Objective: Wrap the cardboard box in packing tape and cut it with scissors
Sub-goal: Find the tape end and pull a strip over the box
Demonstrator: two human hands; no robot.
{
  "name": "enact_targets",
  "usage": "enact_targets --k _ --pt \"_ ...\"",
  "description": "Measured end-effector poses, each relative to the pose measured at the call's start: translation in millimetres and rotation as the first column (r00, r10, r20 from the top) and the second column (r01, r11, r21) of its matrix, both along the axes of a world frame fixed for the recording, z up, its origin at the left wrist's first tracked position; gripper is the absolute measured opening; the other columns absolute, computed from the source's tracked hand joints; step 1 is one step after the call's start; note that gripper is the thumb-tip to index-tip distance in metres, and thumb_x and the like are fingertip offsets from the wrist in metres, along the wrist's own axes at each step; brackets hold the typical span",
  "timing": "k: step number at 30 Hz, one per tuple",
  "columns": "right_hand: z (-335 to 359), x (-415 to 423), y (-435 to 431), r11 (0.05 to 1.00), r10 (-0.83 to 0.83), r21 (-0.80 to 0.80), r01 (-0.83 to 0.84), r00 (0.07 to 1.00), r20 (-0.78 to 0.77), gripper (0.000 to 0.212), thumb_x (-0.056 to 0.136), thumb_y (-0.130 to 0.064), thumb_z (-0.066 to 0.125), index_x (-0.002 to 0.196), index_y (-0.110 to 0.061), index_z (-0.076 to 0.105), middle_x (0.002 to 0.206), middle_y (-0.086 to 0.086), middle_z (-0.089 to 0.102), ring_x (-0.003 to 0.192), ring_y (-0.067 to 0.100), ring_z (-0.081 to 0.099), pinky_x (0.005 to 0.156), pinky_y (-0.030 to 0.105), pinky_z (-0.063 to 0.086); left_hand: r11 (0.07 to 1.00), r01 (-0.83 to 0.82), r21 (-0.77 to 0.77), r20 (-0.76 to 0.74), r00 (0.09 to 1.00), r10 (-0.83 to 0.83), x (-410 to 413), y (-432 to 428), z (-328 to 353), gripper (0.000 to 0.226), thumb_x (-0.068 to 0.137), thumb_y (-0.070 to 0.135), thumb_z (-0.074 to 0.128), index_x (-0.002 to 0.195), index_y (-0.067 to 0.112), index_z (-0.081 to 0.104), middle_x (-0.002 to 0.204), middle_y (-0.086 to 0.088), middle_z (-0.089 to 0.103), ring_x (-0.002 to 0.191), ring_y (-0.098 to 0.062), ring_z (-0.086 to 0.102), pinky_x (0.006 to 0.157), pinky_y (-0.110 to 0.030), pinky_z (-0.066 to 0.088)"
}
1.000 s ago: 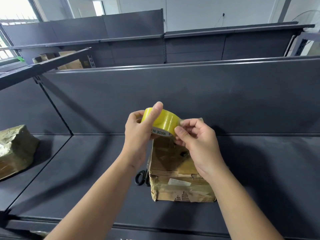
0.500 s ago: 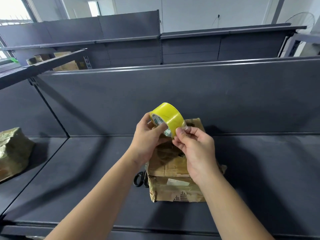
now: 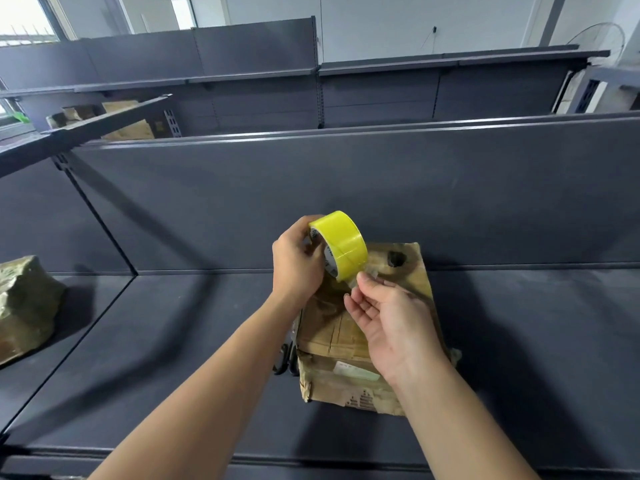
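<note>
A worn cardboard box (image 3: 408, 268) with old tape on it lies on the dark grey shelf (image 3: 173, 341). Above its far end my left hand (image 3: 296, 263) grips a yellow roll of packing tape (image 3: 341, 249). Just below the roll my right hand (image 3: 388, 320) is held palm up, thumb and forefinger pinching the clear free end of the tape (image 3: 362, 276). Black scissors (image 3: 285, 358) lie on the shelf against the box's left side, mostly hidden by my left forearm.
A second tape-wrapped parcel (image 3: 24, 306) sits on the neighbouring shelf at the far left. A grey back panel (image 3: 450, 195) rises behind the box. More shelving stands beyond, with cardboard boxes (image 3: 128, 128) at the upper left.
The roll has turned in my left hand and now sits farther from me, over the box's far end. My right hand has dropped below the roll and drawn a short bit of tape free.
</note>
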State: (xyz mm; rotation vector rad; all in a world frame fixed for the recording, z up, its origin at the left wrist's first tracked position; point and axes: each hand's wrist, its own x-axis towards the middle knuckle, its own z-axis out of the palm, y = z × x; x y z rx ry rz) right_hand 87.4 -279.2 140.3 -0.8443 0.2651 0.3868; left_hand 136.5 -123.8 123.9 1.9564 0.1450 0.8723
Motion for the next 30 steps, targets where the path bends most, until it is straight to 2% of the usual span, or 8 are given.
enact_targets --k 5,8,10,14,17,21,25,30 --pt "4.6 -0.8 -6.9 1.000 0.015 0.005 -0.015 1.000 0.002 0.003 0.088 0.003 0.070 0.090 0.003 0.072 0.069 0.007 0.069 0.063 0.014 0.066 0.063 0.029 0.059 0.973 0.054 0.223 0.060 0.996 -0.069 10.4 8.2 11.3 0.053 0.075 -0.016 0.065 0.113 0.021 0.065 0.084 -0.006 0.070 0.073 -0.023 0.066 0.064 -0.037 0.055" --pt "5.8 2.4 -8.1 1.000 -0.017 0.002 0.017 0.999 0.027 0.004 0.088 0.003 0.070 0.087 0.000 0.070 0.067 0.006 0.068 0.061 0.013 0.066 0.063 0.029 0.058 0.955 0.078 0.286 0.045 0.994 -0.095 24.9 5.9 17.5 0.049 0.080 -0.009 0.070 0.121 0.017 0.058 0.092 -0.004 0.070 0.078 -0.020 0.065 0.068 -0.035 0.054" --pt "2.7 4.3 -9.3 0.999 -0.050 -0.001 0.051 0.997 0.051 0.006 0.088 0.003 0.070 0.087 -0.002 0.069 0.069 0.006 0.067 0.061 0.013 0.065 0.064 0.029 0.058 0.963 0.159 0.220 -0.072 0.987 -0.146 34.8 4.8 22.8 0.038 0.085 0.003 0.071 0.119 0.014 0.060 0.096 0.002 0.070 0.082 -0.015 0.064 0.074 -0.031 0.051" --pt "-4.1 4.6 -10.0 0.998 -0.066 0.016 0.065 0.993 0.102 0.008 0.089 0.005 0.069 0.086 -0.002 0.065 0.068 0.008 0.063 0.062 0.015 0.061 0.063 0.030 0.058 0.924 0.373 0.084 -0.425 0.852 -0.305 44.5 2.0 23.6 0.012 0.063 0.022 0.066 0.072 0.020 0.058 0.066 0.012 0.057 0.065 -0.009 0.045 0.066 -0.031 0.043" --pt "-7.9 8.8 -11.2 0.998 -0.056 -0.002 0.057 0.989 0.140 0.006 0.088 0.001 0.071 0.090 -0.001 0.066 0.069 0.007 0.064 0.064 0.015 0.062 0.064 0.030 0.058 0.916 0.378 0.139 -0.422 0.859 -0.290 47.8 6.2 14.4 0.024 0.074 0.037 0.057 0.077 0.013 0.062 0.072 0.009 0.064 0.071 -0.012 0.052 0.072 -0.038 0.052" --pt "-10.9 24.3 -15.1 0.994 -0.012 -0.102 0.035 0.974 0.224 0.006 0.089 0.000 0.071 0.093 -0.001 0.066 0.070 0.005 0.065 0.064 0.013 0.062 0.065 0.029 0.057 0.925 0.301 0.233 -0.415 0.891 -0.185 42.4 18.8 13.4 0.036 0.095 0.033 0.045 0.092 0.002 0.062 0.093 -0.014 0.072 0.085 -0.031 0.063 0.078 -0.044 0.053" --pt "-6.2 54.4 -18.9 0.974 0.160 -0.197 -0.108 0.949 0.270 0.014 0.092 0.002 0.066 0.082 -0.006 0.061 0.066 0.005 0.060 0.060 0.013 0.059 0.063 0.029 0.055 0.952 0.092 0.291 -0.391 0.920 0.031 25.5 33.2 9.8 0.030 0.102 0.014 0.047 0.073 0.007 0.048 0.069 -0.011 0.056 0.069 -0.031 0.045 0.060 -0.037 0.036" --pt "-3.3 93.8 -13.9 0.901 0.392 -0.308 -0.306 0.877 0.279 0.017 0.092 0.003 0.064 0.080 -0.007 0.059 0.065 0.006 0.054 0.057 0.012 0.055 0.056 0.026 0.054 0.917 -0.097 0.386 -0.333 0.913 0.237 -10.2 48.3 2.4 0.034 0.104 0.029 0.048 0.078 0.008 0.045 0.077 -0.021 0.063 0.073 -0.044 0.054 0.060 -0.043 0.042"
